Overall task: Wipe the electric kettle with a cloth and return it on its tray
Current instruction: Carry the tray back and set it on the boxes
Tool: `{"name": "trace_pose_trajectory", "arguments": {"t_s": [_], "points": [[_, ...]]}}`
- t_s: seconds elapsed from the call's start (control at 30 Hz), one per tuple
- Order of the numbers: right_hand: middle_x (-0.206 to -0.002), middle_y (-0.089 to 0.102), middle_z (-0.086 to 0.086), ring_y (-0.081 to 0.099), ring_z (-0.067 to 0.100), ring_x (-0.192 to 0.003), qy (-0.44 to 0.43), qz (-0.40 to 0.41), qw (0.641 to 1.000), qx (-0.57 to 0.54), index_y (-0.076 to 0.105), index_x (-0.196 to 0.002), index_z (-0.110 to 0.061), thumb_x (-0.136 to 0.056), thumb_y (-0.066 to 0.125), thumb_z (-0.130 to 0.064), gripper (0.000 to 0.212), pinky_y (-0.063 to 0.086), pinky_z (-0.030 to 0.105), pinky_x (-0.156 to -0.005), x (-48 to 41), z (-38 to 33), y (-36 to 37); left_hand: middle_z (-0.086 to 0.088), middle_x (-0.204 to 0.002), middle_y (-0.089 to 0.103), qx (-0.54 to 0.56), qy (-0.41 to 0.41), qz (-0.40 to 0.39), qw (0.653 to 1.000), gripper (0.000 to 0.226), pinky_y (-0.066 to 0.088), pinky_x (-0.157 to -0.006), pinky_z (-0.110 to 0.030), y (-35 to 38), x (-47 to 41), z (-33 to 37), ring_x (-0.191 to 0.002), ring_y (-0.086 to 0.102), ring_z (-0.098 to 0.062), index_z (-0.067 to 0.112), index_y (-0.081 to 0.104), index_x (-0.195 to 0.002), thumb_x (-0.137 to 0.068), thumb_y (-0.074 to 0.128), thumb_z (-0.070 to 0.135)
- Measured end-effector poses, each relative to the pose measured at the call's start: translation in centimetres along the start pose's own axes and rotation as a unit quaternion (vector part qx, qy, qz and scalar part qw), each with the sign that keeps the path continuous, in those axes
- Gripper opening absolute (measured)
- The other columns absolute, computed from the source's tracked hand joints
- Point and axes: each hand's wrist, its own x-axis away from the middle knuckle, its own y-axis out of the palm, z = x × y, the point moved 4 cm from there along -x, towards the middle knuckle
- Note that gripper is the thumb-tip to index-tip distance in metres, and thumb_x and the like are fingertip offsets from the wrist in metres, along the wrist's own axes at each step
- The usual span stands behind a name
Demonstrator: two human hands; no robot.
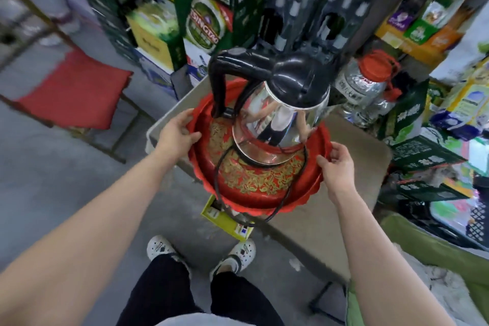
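Two hands, the left hand [177, 135] and the right hand [337, 164], hold with curled fingers the rim of the red tray [264, 206] at the bench [352, 151], the electric kettle [285, 114] standing upright on it; no cloth is visible, so wiping is judged not yet begun.

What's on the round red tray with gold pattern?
A shiny steel electric kettle, its black power cord looped round it and over the rim. The kettle hides the centre of the red tray.

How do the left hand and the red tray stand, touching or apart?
Touching. The head view shows the left hand gripping the red tray at its left rim, thumb and fingers curled over the edge.
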Motion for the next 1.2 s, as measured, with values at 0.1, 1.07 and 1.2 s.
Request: {"name": "trace_pose_trajectory", "arguments": {"t_s": [0.1,1.07,1.2], "points": [[-0.101,0.068,-0.006,0.071,0.03,-0.104,-0.018,-0.04,0.999,-0.003,0.059,-0.12,-0.022,-0.094,0.064,0.003,0.036,0.057,0.057,-0.099,2.5,-3.2,5.3,-0.001,-0.109,0.062,0.056,-0.012,0.029,0.998,0.06,0.053,-0.067,-0.014,-6.9,1.2,-1.3,-0.079,0.059,-0.012,0.015,0.05,-0.139,-0.087,0.061,-0.013],[-0.088,0.068,0.003,0.072,0.034,-0.088,-0.211,-0.339,0.91,0.116,0.063,-0.125,-0.024,-0.089,0.068,0.0,0.043,0.06,0.058,-0.086,14.3,-39.7,71.8,0.003,-0.093,0.056,0.192,-0.082,0.41,0.888,0.058,0.055,-0.054,-0.017,-65.5,-4.0,-13.3,-0.077,0.056,-0.02,0.022,0.053,-0.137,-0.088,0.062,-0.009],[-0.082,0.065,-0.003,0.064,0.02,-0.073,-0.247,-0.369,0.887,0.129,0.062,-0.12,-0.025,-0.088,0.068,0.001,0.042,0.06,0.055,-0.088,16.5,-44.0,81.5,-0.003,-0.099,0.054,0.218,-0.103,0.45,0.86,0.06,0.054,-0.052,-0.013,-73.0,-6.0,-14.8,-0.07,0.056,-0.015,0.018,0.049,-0.141,-0.089,0.06,-0.011]]}}
